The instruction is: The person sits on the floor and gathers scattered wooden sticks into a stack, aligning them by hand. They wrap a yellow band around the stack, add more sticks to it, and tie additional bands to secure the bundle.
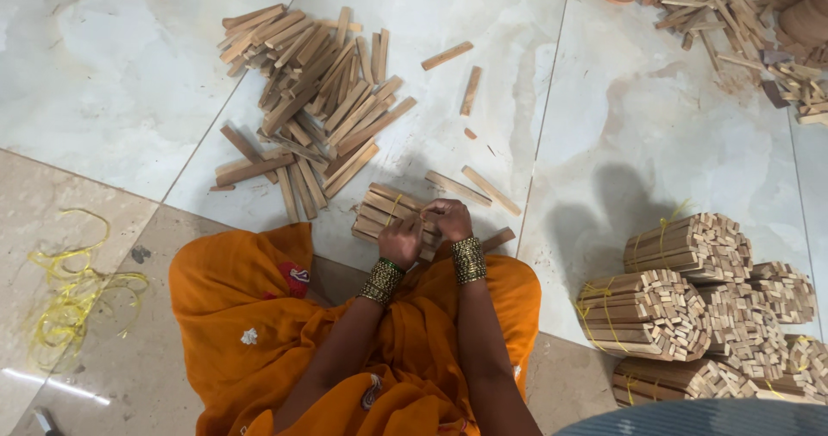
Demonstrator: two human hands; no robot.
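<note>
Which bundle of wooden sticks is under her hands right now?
The small bundle lying on the floor just before her lap, under both hands; the bigger tied bundles are stacked apart at the right.

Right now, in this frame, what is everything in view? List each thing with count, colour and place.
small bundle of wooden sticks: one, light brown, tied with yellow string, under both hands, centre.
loose stick pile: one heap, too many to count, brown, upper left on the floor.
stray sticks: several, brown, scattered around the hands and above them.
tied bundles: about five, pale wood with yellow ties, stacked lower right.
yellow string: a loose tangle, left edge.
wooden rings and scraps: a heap, brown, top right.
floor tiles: pale marbled and beige.
orange garment: one, over the lap.
bangles: dark, gold-flecked, on both wrists.
left hand, right hand: on the bundle.
</note>
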